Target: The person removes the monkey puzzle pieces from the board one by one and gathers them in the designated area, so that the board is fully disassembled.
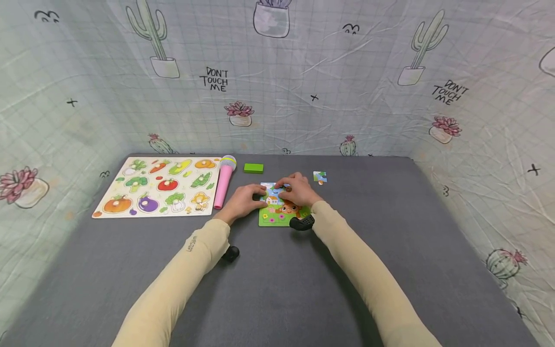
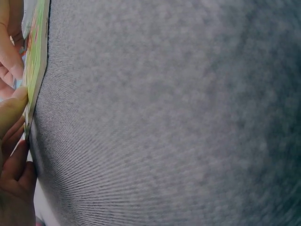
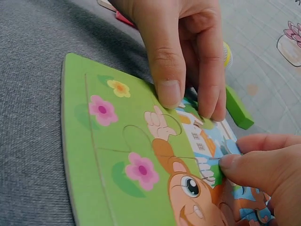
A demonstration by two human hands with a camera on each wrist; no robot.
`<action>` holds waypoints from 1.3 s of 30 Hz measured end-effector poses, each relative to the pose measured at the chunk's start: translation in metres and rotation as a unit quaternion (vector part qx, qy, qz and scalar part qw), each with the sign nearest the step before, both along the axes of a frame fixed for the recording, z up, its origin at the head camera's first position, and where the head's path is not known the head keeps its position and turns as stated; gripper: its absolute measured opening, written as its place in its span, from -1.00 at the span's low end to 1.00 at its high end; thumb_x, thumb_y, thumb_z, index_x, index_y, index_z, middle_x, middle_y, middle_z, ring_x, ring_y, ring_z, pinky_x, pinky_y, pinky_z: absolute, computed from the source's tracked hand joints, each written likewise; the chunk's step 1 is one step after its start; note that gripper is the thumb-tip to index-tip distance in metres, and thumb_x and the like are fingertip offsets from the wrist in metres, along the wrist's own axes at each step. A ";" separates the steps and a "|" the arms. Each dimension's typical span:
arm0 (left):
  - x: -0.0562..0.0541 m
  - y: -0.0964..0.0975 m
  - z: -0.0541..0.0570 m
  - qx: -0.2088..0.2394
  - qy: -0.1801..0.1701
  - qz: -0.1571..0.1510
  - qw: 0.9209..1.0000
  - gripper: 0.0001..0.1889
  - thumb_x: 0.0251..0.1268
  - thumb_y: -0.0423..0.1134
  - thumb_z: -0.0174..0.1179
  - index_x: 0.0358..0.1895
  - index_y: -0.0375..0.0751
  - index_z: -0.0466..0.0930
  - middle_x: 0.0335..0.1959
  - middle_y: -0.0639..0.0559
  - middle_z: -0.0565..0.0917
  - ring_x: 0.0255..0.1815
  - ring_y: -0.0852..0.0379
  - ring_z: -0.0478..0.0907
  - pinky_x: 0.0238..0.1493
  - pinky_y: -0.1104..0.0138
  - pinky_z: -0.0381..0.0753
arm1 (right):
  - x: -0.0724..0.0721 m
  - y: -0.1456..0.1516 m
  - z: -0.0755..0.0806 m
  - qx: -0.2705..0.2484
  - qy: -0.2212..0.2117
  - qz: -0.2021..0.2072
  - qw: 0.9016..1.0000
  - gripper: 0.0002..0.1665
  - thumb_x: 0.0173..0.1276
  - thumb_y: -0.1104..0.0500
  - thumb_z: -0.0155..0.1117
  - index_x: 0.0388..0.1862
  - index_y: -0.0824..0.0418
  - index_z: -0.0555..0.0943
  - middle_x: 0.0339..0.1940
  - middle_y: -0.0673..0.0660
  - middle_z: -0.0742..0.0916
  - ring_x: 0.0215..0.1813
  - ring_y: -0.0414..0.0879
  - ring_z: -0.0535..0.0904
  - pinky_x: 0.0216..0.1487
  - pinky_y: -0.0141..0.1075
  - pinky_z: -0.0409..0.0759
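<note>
Puzzle [image 1: 277,213] lay on gray table [image 1: 277,289]

The left hand [image 1: 243,203] touched the puzzle's left edge, thumb and fingers apart. The right hand [image 1: 299,190] bent over its blue part; whether it pinched anything was hard to tell. 1 loose piece [image 1: 320,177] lay beyond, to the right. A green block [image 1: 253,168] sat behind the puzzle.
</note>
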State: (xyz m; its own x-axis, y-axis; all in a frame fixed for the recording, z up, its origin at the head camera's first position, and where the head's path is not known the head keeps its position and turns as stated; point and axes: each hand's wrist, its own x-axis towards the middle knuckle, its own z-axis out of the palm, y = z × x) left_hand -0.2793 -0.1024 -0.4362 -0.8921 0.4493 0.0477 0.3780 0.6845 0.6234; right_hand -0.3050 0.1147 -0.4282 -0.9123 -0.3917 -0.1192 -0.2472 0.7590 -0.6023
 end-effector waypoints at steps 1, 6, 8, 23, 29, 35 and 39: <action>0.000 0.000 0.000 0.001 0.000 0.000 1.000 -0.60 0.25 -0.23 0.34 0.09 -0.37 0.63 0.26 -0.16 0.55 0.36 -0.12 0.37 0.39 0.06 0.29 | 0.000 0.000 0.000 -0.002 0.002 0.000 1.000 -0.70 0.44 0.08 0.23 0.11 0.00 0.64 0.19 0.21 0.38 0.18 0.14 0.21 0.13 0.01 0.31; 0.001 -0.001 0.000 0.003 0.002 -0.001 1.000 -0.61 0.26 -0.23 0.34 0.09 -0.38 0.63 0.25 -0.18 0.55 0.36 -0.14 0.37 0.38 0.04 0.30 | 0.002 -0.002 -0.001 -0.005 0.020 0.002 1.000 -0.67 0.44 0.10 0.24 0.15 -0.01 0.64 0.17 0.19 0.42 0.16 0.13 0.23 0.10 0.01 0.33; 0.001 -0.001 0.000 0.002 0.002 -0.002 1.000 -0.61 0.26 -0.23 0.34 0.09 -0.38 0.63 0.25 -0.18 0.55 0.36 -0.14 0.36 0.39 0.04 0.29 | 0.002 -0.002 -0.002 -0.009 0.026 0.002 1.000 -0.66 0.43 0.12 0.24 0.17 0.00 0.63 0.16 0.20 0.43 0.14 0.13 0.27 0.10 0.01 0.35; 0.000 0.000 0.000 0.000 0.012 -0.008 1.000 -0.61 0.24 -0.23 0.34 0.08 -0.38 0.64 0.25 -0.17 0.55 0.35 -0.13 0.38 0.38 0.06 0.30 | 0.000 0.007 -0.006 -0.088 0.044 0.007 0.995 -0.76 0.42 0.26 0.24 0.03 0.19 0.67 0.12 0.18 0.46 -0.01 0.04 0.42 0.01 -0.12 0.48; -0.001 0.002 0.000 0.003 0.009 -0.009 1.000 -0.60 0.24 -0.23 0.35 0.08 -0.38 0.64 0.24 -0.17 0.55 0.35 -0.12 0.38 0.38 0.07 0.30 | -0.001 0.013 -0.006 -0.110 0.034 0.006 0.993 -0.74 0.44 0.25 0.21 0.06 0.19 0.68 0.13 0.16 0.51 -0.06 0.02 0.47 -0.05 -0.15 0.53; -0.001 0.002 0.000 0.007 0.002 -0.006 1.000 -0.60 0.24 -0.23 0.35 0.09 -0.38 0.63 0.26 -0.18 0.54 0.36 -0.13 0.37 0.39 0.07 0.29 | 0.002 0.024 -0.005 -0.172 -0.020 -0.024 0.985 -0.71 0.48 0.23 0.15 0.12 0.20 0.65 0.05 0.15 0.60 -0.24 0.04 0.60 -0.20 -0.13 0.62; 0.001 0.000 0.000 0.005 0.007 -0.009 1.000 -0.58 0.23 -0.23 0.35 0.10 -0.39 0.62 0.27 -0.20 0.52 0.36 -0.15 0.36 0.40 0.05 0.28 | 0.002 0.035 -0.005 -0.219 -0.042 -0.064 0.973 -0.68 0.46 0.20 0.19 0.14 0.20 0.63 0.02 0.16 0.62 -0.19 0.06 0.59 -0.13 -0.11 0.59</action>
State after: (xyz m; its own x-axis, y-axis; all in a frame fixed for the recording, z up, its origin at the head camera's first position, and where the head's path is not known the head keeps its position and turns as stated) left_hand -0.2787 -0.1027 -0.4363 -0.8833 0.4644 0.0647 0.3986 0.6709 0.6253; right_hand -0.3030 0.1501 -0.4335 -0.9512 -0.3056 -0.0422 -0.1042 0.4469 -0.8885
